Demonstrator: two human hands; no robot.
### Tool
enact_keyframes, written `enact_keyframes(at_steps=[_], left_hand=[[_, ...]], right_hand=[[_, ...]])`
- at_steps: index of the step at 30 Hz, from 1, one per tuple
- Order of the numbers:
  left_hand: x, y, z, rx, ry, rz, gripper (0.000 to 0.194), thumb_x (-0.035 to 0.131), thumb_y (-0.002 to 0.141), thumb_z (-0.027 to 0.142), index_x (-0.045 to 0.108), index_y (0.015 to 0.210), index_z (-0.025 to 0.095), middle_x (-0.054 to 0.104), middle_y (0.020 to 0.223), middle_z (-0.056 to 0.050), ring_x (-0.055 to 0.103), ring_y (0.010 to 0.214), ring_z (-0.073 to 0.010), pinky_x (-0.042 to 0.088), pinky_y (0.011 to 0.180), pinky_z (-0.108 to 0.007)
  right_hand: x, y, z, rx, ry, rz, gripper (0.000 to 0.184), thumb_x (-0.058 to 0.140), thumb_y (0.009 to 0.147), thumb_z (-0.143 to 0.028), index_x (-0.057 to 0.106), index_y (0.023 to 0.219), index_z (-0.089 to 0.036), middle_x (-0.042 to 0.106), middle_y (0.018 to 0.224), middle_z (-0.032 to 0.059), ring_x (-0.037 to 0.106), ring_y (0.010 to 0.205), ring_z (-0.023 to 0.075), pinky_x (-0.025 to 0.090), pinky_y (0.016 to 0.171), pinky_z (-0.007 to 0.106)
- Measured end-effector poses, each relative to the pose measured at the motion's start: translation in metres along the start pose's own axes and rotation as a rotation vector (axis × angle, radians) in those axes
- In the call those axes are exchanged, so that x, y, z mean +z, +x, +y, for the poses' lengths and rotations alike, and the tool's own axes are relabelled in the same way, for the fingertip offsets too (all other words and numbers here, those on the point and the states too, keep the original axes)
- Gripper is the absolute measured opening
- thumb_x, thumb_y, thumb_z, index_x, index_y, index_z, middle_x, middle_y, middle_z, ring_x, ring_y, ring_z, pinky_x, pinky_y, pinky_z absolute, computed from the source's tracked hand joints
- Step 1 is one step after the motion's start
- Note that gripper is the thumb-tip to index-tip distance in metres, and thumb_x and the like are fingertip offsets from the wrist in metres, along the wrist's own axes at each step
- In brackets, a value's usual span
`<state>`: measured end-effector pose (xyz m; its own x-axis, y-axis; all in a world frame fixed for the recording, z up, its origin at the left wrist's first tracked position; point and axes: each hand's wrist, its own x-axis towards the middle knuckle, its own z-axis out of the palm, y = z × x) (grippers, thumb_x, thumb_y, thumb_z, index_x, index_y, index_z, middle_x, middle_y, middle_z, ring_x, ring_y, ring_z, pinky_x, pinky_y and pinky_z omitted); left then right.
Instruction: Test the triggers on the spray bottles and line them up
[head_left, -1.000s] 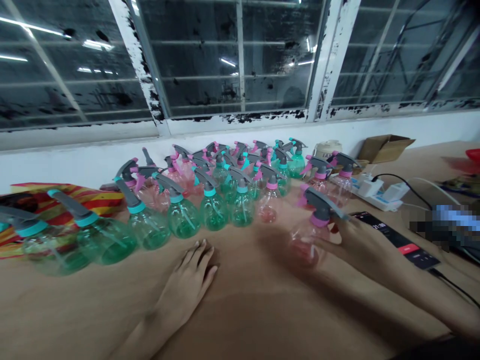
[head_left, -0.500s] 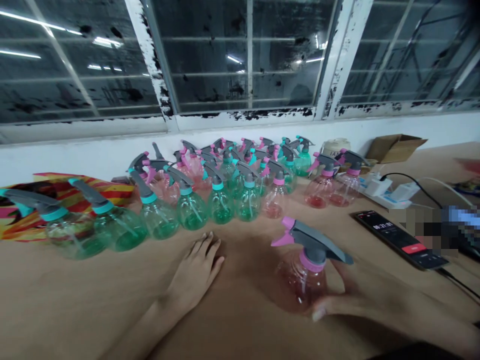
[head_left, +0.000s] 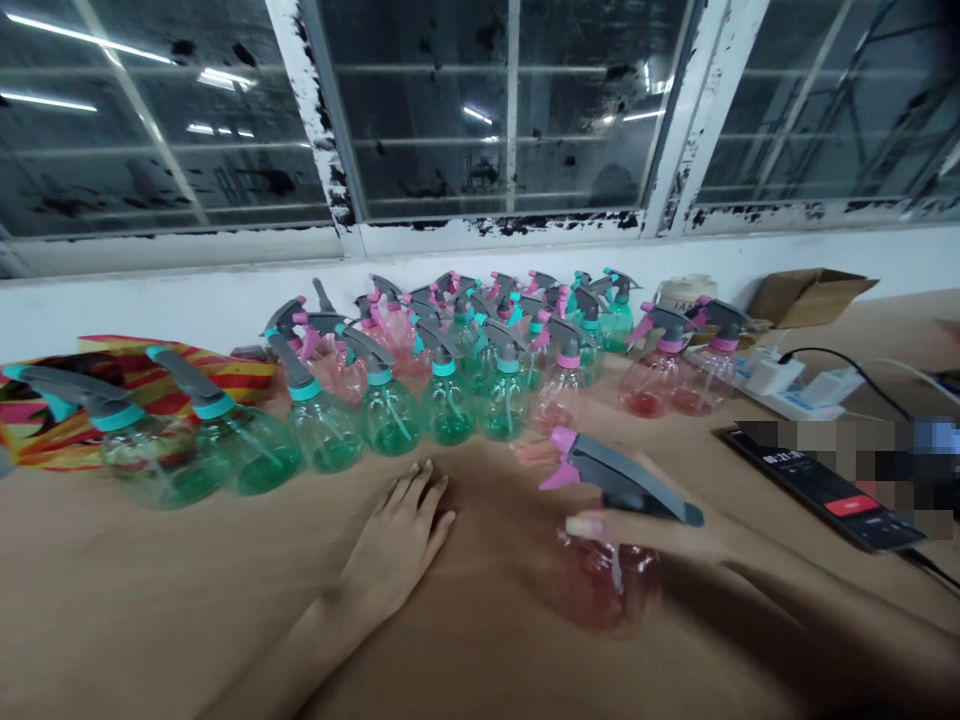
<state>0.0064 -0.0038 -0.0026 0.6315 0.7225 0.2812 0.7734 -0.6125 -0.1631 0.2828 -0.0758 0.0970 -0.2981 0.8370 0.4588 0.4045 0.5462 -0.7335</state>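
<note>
A pink spray bottle (head_left: 611, 590) with a grey and pink trigger head stands tilted little or not at all on the table (head_left: 480, 650). Around its neck is my right hand (head_left: 660, 530), thumb across the near side and blurred fingertips showing behind the nozzle. The hand hides the pink collar. My left hand (head_left: 397, 540) lies flat on the wood with its fingers stretched out, holding nothing. Beyond it runs a row of green spray bottles (head_left: 390, 415) with turquoise collars, and a pink spray bottle (head_left: 559, 395) at the row's right end.
More spray bottles crowd towards the wall. A phone (head_left: 817, 490) with a running timer lies at the right, near a power strip (head_left: 802, 395) with plugs and cables. Behind are a cardboard box (head_left: 810, 295) and, at the left, a striped bag (head_left: 232, 375).
My right hand has moved up from the bottle's lower side to its neck, with the thumb now across it. My left hand stays flat. The camera view has shifted slightly.
</note>
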Motion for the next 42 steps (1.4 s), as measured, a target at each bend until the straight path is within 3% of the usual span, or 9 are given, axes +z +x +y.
enact_keyframes(at_steps=[4,10,15,19,25,31,33,37,42], left_hand=[[0.004,-0.001,-0.001,0.006,-0.008,0.027,0.045,0.027,0.098,0.035,0.051,0.128,0.011,0.052,0.133,-0.014,0.045,0.125,-0.0281,0.038,0.101,-0.044],[0.009,-0.002,-0.002,-0.008,-0.005,0.085,0.049,0.022,0.1,0.039,0.052,0.128,0.01,0.052,0.133,-0.015,0.046,0.123,-0.0276,0.036,0.103,-0.044],[0.009,-0.002,0.0,-0.029,-0.061,0.093,0.048,0.025,0.1,0.042,0.051,0.127,0.012,0.049,0.135,-0.013,0.043,0.125,-0.0279,0.035,0.103,-0.045],[0.009,-0.002,0.004,-0.067,-0.129,0.101,0.047,0.03,0.098,0.047,0.05,0.127,0.016,0.045,0.138,-0.012,0.038,0.128,-0.0288,0.034,0.103,-0.047],[0.008,-0.002,0.011,-0.103,-0.183,0.105,0.045,0.033,0.097,0.048,0.048,0.128,0.019,0.04,0.141,-0.011,0.033,0.132,-0.0279,0.029,0.106,-0.049],[0.006,0.003,0.017,-0.079,-0.178,0.082,0.049,0.036,0.095,0.048,0.046,0.131,0.016,0.036,0.145,-0.013,0.031,0.134,-0.0298,0.025,0.107,-0.051],[0.005,0.004,0.019,-0.068,-0.169,0.073,0.051,0.038,0.095,0.048,0.046,0.132,0.015,0.036,0.145,-0.014,0.03,0.134,-0.0301,0.026,0.107,-0.051],[0.005,0.006,0.023,-0.065,-0.166,0.05,0.05,0.04,0.094,0.046,0.045,0.133,0.015,0.034,0.147,-0.015,0.029,0.135,-0.0304,0.028,0.106,-0.052],[0.001,0.008,0.026,-0.065,-0.164,0.032,0.049,0.041,0.094,0.044,0.046,0.132,0.014,0.035,0.146,-0.015,0.029,0.135,-0.03,0.027,0.107,-0.051]], right_hand=[[0.012,0.008,0.004,0.071,0.26,-0.079,0.02,0.061,0.082,-0.027,0.065,0.102,-0.027,0.068,0.101,0.0032,0.063,0.102,0.0214,0.052,0.087,0.038],[0.023,0.023,0.018,0.108,0.312,-0.026,0.023,0.06,0.084,-0.025,0.063,0.107,-0.027,0.067,0.093,0.0009,0.064,0.076,0.0152,0.052,0.071,0.03],[0.026,0.038,0.029,0.081,0.397,0.016,0.022,0.058,0.083,-0.018,0.064,0.102,-0.027,0.067,0.099,0.0014,0.064,0.083,0.0153,0.05,0.078,0.031],[0.023,0.045,0.041,0.081,0.335,0.04,0.02,0.057,0.084,-0.021,0.064,0.102,-0.028,0.068,0.096,0.0007,0.064,0.081,0.0162,0.05,0.078,0.033],[0.015,0.042,0.056,0.1,0.326,0.006,0.016,0.057,0.087,-0.032,0.065,0.099,-0.028,0.068,0.079,-0.0012,0.064,0.091,0.0187,0.043,0.093,0.038],[0.014,0.04,0.057,0.131,0.349,0.03,0.019,0.06,0.085,-0.034,0.063,0.102,-0.026,0.068,0.103,0.0016,0.063,0.098,0.0189,0.047,0.089,0.035],[0.014,0.04,0.054,0.144,0.343,0.021,0.02,0.06,0.085,-0.035,0.063,0.102,-0.025,0.067,0.106,0.0024,0.064,0.09,0.0178,0.047,0.088,0.036],[0.012,0.041,0.049,0.165,0.316,0.015,0.018,0.061,0.084,-0.036,0.061,0.097,-0.024,0.066,0.092,0.0007,0.058,0.061,0.012,0.05,0.077,0.034],[0.011,0.038,0.046,0.183,0.298,0.011,0.015,0.059,0.084,-0.039,0.06,0.092,-0.027,0.063,0.077,-0.0017,0.06,0.066,0.0158,0.051,0.07,0.032]])
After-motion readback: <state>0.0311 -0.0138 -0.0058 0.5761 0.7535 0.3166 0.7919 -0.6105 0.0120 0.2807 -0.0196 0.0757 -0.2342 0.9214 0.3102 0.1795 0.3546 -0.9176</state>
